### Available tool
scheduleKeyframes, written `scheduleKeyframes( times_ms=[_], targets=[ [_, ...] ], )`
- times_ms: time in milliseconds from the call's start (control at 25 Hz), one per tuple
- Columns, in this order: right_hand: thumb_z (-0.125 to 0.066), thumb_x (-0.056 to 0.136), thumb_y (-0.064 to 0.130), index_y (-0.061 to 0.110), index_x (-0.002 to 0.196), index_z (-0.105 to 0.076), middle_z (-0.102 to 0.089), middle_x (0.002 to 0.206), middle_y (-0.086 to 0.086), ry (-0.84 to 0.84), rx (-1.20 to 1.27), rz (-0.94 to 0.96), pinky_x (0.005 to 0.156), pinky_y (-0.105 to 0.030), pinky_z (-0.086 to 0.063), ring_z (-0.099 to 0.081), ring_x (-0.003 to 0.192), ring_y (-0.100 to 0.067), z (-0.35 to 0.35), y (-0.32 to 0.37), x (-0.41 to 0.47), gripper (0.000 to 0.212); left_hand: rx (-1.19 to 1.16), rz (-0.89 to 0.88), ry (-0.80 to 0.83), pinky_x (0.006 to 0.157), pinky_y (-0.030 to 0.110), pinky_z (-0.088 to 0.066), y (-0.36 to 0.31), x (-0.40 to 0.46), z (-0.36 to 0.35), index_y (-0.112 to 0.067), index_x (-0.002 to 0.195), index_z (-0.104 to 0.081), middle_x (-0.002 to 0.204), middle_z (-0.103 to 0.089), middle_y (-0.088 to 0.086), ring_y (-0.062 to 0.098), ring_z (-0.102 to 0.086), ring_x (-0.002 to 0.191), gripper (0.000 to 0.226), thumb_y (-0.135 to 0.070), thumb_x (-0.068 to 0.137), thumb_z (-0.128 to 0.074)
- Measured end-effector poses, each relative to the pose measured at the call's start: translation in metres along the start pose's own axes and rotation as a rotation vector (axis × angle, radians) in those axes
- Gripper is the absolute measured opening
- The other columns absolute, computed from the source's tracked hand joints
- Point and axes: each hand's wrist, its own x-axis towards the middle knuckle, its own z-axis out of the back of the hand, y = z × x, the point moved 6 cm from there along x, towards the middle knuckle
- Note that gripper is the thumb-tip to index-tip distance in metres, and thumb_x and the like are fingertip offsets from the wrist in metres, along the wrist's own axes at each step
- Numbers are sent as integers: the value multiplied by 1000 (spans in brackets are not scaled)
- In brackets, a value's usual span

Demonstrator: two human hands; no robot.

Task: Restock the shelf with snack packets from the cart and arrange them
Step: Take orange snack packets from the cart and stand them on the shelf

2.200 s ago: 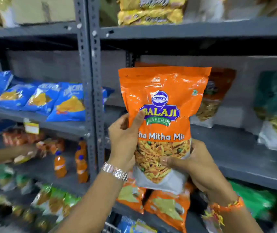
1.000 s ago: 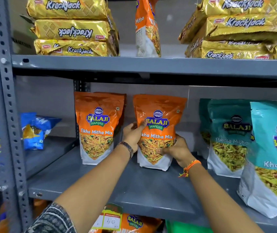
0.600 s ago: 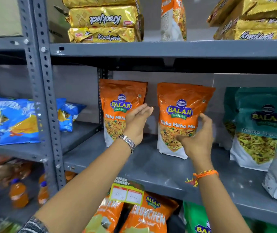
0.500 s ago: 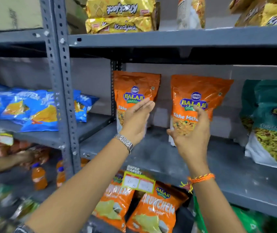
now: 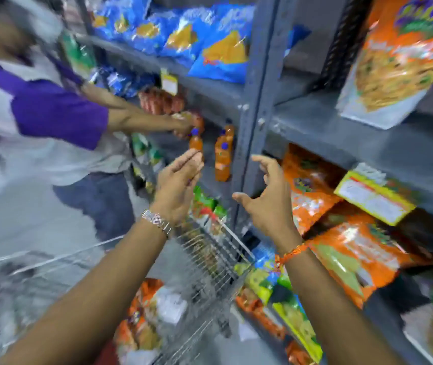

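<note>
The view is blurred. My left hand (image 5: 177,184) and my right hand (image 5: 268,198) hang empty in front of the grey shelf post (image 5: 253,106), fingers apart. An orange Balaji snack packet (image 5: 394,64) stands upright on the grey shelf (image 5: 341,135) at the upper right. Below my arms is the wire cart (image 5: 210,259), with orange snack packets (image 5: 141,320) lying inside it. Both hands are above the cart and clear of the shelf.
A person in a purple and white shirt (image 5: 39,111) reaches into the left shelves. Orange drink bottles (image 5: 222,156) stand beside the post. Blue packets (image 5: 210,35) lie above. Orange packets (image 5: 352,248) and a yellow price tag (image 5: 373,197) fill the lower right shelf.
I set the orange packet upright on the shelf beside another and let go. Both hands pulled back empty, and my view swung down and left toward the cart.
</note>
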Motion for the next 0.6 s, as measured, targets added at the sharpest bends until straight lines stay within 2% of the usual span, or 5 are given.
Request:
scheduleKeyframes(
  times_ms=[240, 360, 440, 520, 600],
  targets=[
    [-92, 61, 13, 14, 129, -57, -60, 134, -4, 506, -85, -207, 100, -35, -50, -57, 124, -20, -171, -87, -47, 76, 233, 237, -497, 97, 27, -48, 78, -20, 229, -5, 134, -59, 119, -66, 9, 17, -62, 116, 41, -9, 94, -64],
    [-96, 57, 22, 10, 139, -51, -54, 142, -10, 865, -225, -354, 100, -34, -51, -54, 130, -28, -259, -142, -83, 95, 461, 463, -611, 67, 30, -51, 138, -31, 316, -4, 112, -66, 84, -72, 12, 19, -66, 74, 41, 1, 73, -77],
    [-97, 55, 25, 6, 147, -40, -50, 146, -13, 1069, -315, -442, 101, -33, -48, -51, 134, -33, -311, -176, -118, 110, 381, 605, -638, 52, 23, -52, 173, -41, 345, -10, 91, -65, 57, -70, 1, 18, -66, 56, 4, -14, 92, -64],
    [-97, 54, 30, 3, 154, -26, -38, 155, -16, 1203, -421, -496, 110, -38, -44, -42, 141, -35, -352, -204, -153, 125, 164, 674, -719, 31, 15, -40, 208, -36, 371, -11, 65, -63, 36, -56, -2, 11, -52, 28, 47, -28, 104, -42],
    [-97, 52, 36, 1, 154, -20, -32, 157, -21, 1272, -537, -510, 111, -48, -43, -36, 143, -40, -388, -232, -187, 132, 45, 707, -718, 27, 11, -31, 238, -25, 387, -12, 40, -61, 30, -47, -4, 8, -40, 19, 73, -37, 105, -37]
  ],
)
